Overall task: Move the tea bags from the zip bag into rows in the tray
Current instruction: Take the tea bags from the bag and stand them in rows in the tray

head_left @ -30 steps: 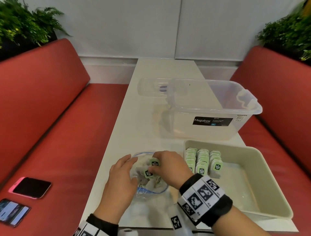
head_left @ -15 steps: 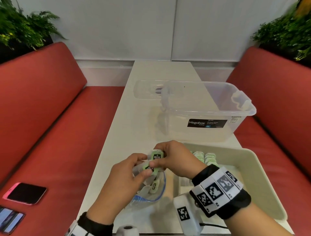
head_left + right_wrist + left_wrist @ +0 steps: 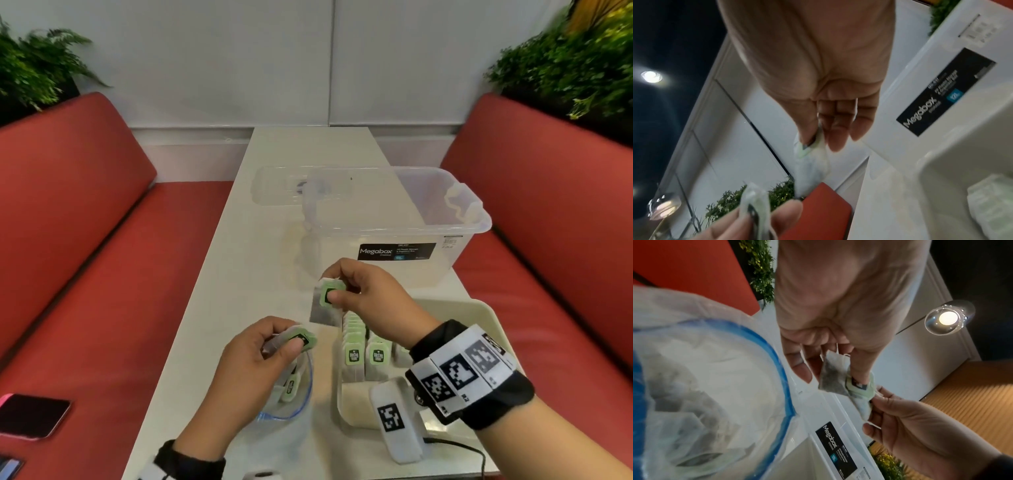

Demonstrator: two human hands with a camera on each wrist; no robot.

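Observation:
My right hand (image 3: 330, 289) pinches one tea bag (image 3: 323, 310) by its green tag, held in the air just left of the tray's far-left corner. Lower down, my left hand (image 3: 296, 337) pinches a second tea bag (image 3: 303, 340) above the open zip bag (image 3: 291, 407), which lies on the table with more tea bags inside. The cream tray (image 3: 479, 313) holds upright rows of tea bags (image 3: 364, 354) along its left side. The left wrist view shows my left hand (image 3: 830, 376) holding its tea bag (image 3: 831, 378) over the zip bag (image 3: 715, 386). In the right wrist view my right hand (image 3: 820, 139) grips a tag.
A clear Megabox bin (image 3: 394, 219) stands behind the tray, with its lid (image 3: 281, 185) beyond it. A white marker block (image 3: 394, 421) and a cable lie by the tray's near side. Two phones (image 3: 30, 414) rest on the left red bench.
Both hands have come up out of the zip bag, each with a tea bag. They have drawn apart, the right hand rising toward the tray.

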